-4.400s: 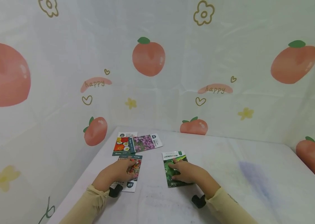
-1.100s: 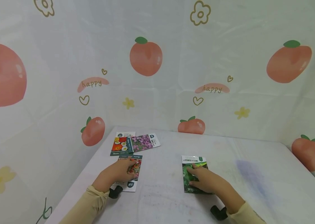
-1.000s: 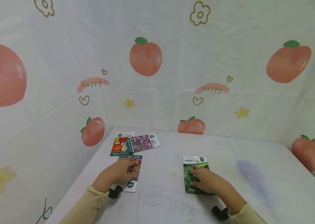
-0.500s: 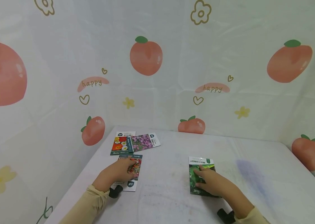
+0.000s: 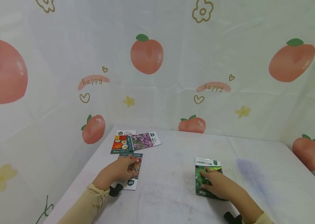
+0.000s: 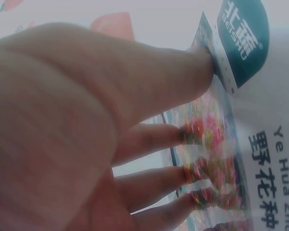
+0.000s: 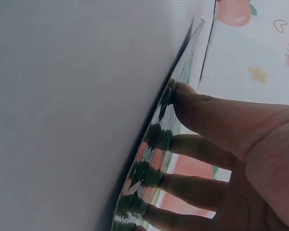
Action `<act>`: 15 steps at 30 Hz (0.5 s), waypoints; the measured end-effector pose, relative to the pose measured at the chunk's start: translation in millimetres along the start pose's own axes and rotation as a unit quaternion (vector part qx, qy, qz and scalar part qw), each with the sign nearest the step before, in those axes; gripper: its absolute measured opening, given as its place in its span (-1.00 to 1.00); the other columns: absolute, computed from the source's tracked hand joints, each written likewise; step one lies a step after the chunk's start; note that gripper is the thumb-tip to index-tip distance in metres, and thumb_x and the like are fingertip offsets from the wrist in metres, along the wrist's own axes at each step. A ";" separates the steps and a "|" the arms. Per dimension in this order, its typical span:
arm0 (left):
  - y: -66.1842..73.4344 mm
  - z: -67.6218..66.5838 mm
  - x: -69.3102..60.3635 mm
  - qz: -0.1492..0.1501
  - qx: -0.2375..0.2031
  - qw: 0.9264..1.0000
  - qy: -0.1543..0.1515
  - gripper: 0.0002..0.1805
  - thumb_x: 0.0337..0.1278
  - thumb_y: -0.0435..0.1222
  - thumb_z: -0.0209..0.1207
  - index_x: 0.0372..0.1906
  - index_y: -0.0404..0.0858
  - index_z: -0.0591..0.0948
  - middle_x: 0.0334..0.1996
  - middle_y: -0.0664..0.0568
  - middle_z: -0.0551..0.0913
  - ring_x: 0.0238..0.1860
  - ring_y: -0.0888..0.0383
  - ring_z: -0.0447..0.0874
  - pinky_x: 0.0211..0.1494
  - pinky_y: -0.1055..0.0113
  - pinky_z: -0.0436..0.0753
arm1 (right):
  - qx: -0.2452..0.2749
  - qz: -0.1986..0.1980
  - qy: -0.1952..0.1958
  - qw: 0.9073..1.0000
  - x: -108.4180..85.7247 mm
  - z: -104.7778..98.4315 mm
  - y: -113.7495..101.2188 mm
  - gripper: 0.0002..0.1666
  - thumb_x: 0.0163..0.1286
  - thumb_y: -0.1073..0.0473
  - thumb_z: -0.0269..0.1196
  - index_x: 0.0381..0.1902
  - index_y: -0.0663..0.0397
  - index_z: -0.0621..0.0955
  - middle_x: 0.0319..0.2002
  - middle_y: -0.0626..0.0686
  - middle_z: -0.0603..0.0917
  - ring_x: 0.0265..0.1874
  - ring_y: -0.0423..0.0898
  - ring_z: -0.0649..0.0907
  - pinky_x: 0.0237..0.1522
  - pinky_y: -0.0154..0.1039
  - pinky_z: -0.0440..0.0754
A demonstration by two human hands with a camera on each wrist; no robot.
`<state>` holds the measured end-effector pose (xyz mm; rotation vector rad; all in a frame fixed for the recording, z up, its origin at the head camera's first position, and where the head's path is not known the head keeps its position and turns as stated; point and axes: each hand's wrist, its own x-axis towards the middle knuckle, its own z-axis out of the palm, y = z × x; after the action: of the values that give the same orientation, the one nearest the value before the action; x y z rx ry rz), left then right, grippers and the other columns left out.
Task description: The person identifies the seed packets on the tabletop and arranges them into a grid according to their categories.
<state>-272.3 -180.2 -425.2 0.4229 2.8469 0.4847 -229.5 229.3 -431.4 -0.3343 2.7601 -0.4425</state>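
Note:
My left hand point(image 5: 116, 171) rests its fingertips on a wildflower seed packet point(image 5: 138, 165) with a red-flower picture and a white lower end. The left wrist view shows thumb and fingers point(image 6: 151, 139) spread out and touching the packet's printed face. Toward the right, my right hand point(image 5: 220, 185) presses its fingertips on a green seed packet point(image 5: 199, 180), which lies flat on the table. In the right wrist view the fairly straight fingers point(image 7: 197, 149) meet the shiny surface of that packet. Part of each packet is hidden under the hand.
Behind the left hand, a purple-flower packet point(image 5: 143, 141) overlaps an orange-and-white-flower packet point(image 5: 118, 144). The white table point(image 5: 168, 177) carries a purple stain point(image 5: 252, 174) at right. A fruit-printed cloth point(image 5: 168, 102) encloses the back and sides.
The green packet has slid to the right and slightly nearer under my right hand. My left hand and its packet, like the two at the back, have kept their places.

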 end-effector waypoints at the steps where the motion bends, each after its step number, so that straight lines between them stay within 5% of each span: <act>1: 0.2 -0.2 0.1 -0.001 0.000 1.000 -0.001 -0.30 0.28 -0.10 0.44 0.46 -0.25 0.56 0.57 -0.35 0.36 0.56 -0.37 0.35 0.51 -0.31 0.43 | 0.001 0.001 0.000 1.000 -0.8 -0.1 1.6 -0.17 0.46 -0.09 0.40 0.56 0.10 0.45 0.60 0.45 0.25 0.55 0.52 0.28 0.45 0.48 0.32; 15: 1.7 -1.4 -0.7 0.009 0.006 1.000 0.000 -0.31 0.27 -0.12 0.44 0.45 -0.27 0.57 0.54 -0.38 0.40 0.53 -0.37 0.39 0.51 -0.30 0.44 | 0.011 -0.002 0.006 1.000 -12.0 -1.5 19.4 -0.15 0.44 -0.09 0.42 0.55 0.15 0.46 0.58 0.51 0.23 0.52 0.57 0.28 0.42 0.51 0.33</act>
<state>-271.6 -179.3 -423.2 0.4514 2.8500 0.4724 -222.4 251.0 -433.2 -0.3345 2.7643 -0.4762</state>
